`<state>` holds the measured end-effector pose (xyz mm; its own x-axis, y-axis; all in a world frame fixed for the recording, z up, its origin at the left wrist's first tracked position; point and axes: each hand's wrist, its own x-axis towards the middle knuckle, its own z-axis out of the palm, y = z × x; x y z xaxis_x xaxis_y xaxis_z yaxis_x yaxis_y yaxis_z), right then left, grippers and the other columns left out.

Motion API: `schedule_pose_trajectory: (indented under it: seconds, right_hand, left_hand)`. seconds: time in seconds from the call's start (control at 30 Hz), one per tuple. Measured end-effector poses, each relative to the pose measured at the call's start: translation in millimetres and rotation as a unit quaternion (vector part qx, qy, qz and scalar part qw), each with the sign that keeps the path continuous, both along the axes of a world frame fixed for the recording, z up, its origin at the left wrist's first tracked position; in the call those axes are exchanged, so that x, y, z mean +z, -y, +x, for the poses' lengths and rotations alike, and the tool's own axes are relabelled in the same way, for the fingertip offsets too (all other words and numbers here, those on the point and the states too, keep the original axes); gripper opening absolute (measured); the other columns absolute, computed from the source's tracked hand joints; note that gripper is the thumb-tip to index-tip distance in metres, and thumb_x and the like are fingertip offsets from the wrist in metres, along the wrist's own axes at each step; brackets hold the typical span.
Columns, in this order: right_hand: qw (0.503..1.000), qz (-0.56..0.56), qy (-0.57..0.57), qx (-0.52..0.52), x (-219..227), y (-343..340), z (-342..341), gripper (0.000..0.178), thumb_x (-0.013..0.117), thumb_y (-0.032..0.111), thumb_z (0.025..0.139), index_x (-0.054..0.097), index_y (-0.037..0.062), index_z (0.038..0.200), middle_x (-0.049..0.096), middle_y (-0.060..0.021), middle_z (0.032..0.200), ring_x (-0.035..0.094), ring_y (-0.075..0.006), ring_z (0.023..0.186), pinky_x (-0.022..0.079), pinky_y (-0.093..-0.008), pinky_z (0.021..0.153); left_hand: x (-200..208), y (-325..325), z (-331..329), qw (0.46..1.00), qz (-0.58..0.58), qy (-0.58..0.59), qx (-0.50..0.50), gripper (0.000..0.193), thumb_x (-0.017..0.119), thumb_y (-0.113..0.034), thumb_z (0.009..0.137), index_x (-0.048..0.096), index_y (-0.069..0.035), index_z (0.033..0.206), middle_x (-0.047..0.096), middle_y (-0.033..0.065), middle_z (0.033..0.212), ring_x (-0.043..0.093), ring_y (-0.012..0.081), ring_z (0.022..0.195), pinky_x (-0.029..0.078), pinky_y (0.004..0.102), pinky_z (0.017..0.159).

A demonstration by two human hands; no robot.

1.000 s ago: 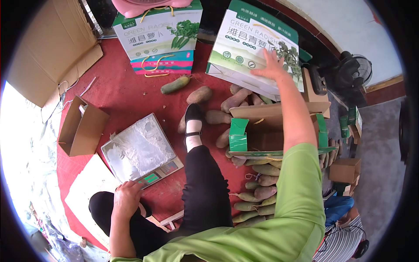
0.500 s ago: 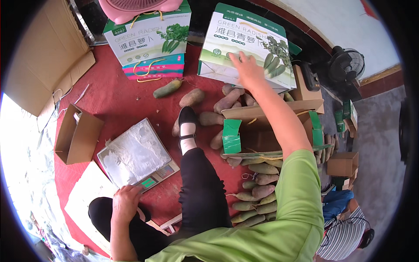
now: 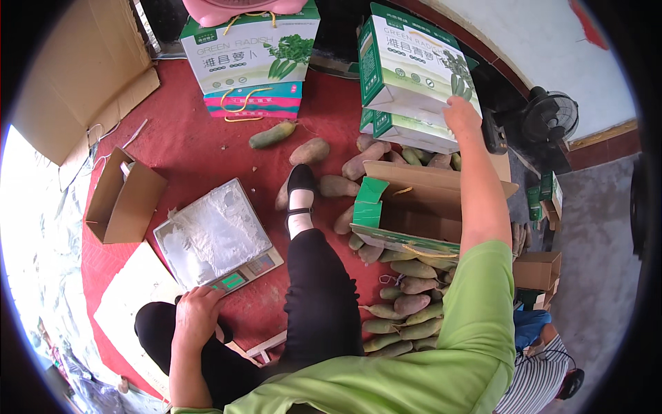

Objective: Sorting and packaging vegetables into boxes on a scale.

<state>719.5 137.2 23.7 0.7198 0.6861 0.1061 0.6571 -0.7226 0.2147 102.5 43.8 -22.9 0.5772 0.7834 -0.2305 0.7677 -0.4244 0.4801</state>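
My right hand (image 3: pixel 463 117) reaches far forward, its fingers bent at the lower right edge of a white and green gift carton (image 3: pixel 414 58). That carton leans over another similar carton (image 3: pixel 407 131). Below my right forearm an open-topped carton (image 3: pixel 420 207), brown inside with green flaps, stands among the radishes. My left hand (image 3: pixel 198 310) lies with fingers stretched over my knee, at the front edge of a flat weighing scale (image 3: pixel 214 231) covered in scuffed plastic. Nothing shows in the left hand.
Green radishes (image 3: pixel 414 286) lie in rows right of my leg, with several more (image 3: pixel 338 186) beyond my foot. An open brown box (image 3: pixel 124 200) stands left. A pink fan (image 3: pixel 234 8) tops stacked cartons (image 3: pixel 252 55). Another person (image 3: pixel 534 372) is at lower right.
My right hand has moved right, from the carton's front face to its lower right edge. The upper carton has shifted, showing a second carton under it. My left hand stays by the scale.
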Motion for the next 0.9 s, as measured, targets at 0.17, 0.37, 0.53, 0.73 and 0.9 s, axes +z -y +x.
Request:
schedule_pose_trajectory:
  seconds: [0.17,0.37,0.53,0.73,0.9]
  right_hand:
    - [0.988,0.060,-0.074,0.118,38,29,-38,0.032,0.060,0.031,0.083,0.065,0.0152,0.111,0.067,-0.0106,0.107,0.063,-0.0288,0.100,0.049,-0.0404,0.085]
    - [0.944,0.077,-0.272,0.171,79,116,-133,0.044,0.066,0.037,0.080,0.063,0.0094,0.115,0.066,-0.0139,0.111,0.062,-0.0295,0.102,0.048,-0.0381,0.086]
    - [0.940,0.013,-0.207,0.270,52,206,-169,0.047,0.076,0.028,0.071,0.065,0.0116,0.113,0.068,-0.0117,0.103,0.065,-0.0268,0.096,0.050,-0.0385,0.084]
    - [0.968,-0.165,-0.075,0.175,30,232,-165,0.017,0.074,0.019,0.069,0.069,0.0103,0.083,0.068,-0.0095,0.080,0.066,-0.0286,0.085,0.051,-0.0417,0.073]
    - [0.971,-0.078,-0.020,0.226,40,217,-162,0.011,0.072,0.015,0.070,0.068,0.0087,0.077,0.066,-0.0117,0.076,0.066,-0.0306,0.081,0.051,-0.0416,0.069]
  left_hand:
    - [7,5,-4,1.000,-0.004,-0.002,0.002,0.020,0.064,-0.006,0.074,0.069,-0.004,0.093,0.064,0.0142,0.088,0.062,0.0338,0.084,0.049,0.0411,0.077]
    - [5,15,-12,1.000,0.009,0.018,0.019,0.016,0.063,-0.010,0.077,0.069,-0.006,0.092,0.064,0.0119,0.085,0.062,0.0311,0.085,0.049,0.0404,0.077]
    - [9,22,-21,0.999,0.005,0.031,0.021,0.015,0.063,-0.009,0.078,0.069,-0.005,0.092,0.064,0.0128,0.086,0.062,0.0320,0.085,0.049,0.0404,0.077]
    - [11,30,-35,0.999,0.031,0.033,0.017,0.015,0.062,-0.009,0.080,0.069,-0.004,0.093,0.065,0.0142,0.088,0.063,0.0331,0.083,0.050,0.0391,0.075]
    - [19,36,-47,0.997,0.041,0.053,0.032,0.015,0.064,-0.010,0.080,0.069,-0.004,0.092,0.064,0.0139,0.087,0.063,0.0335,0.083,0.049,0.0402,0.075]
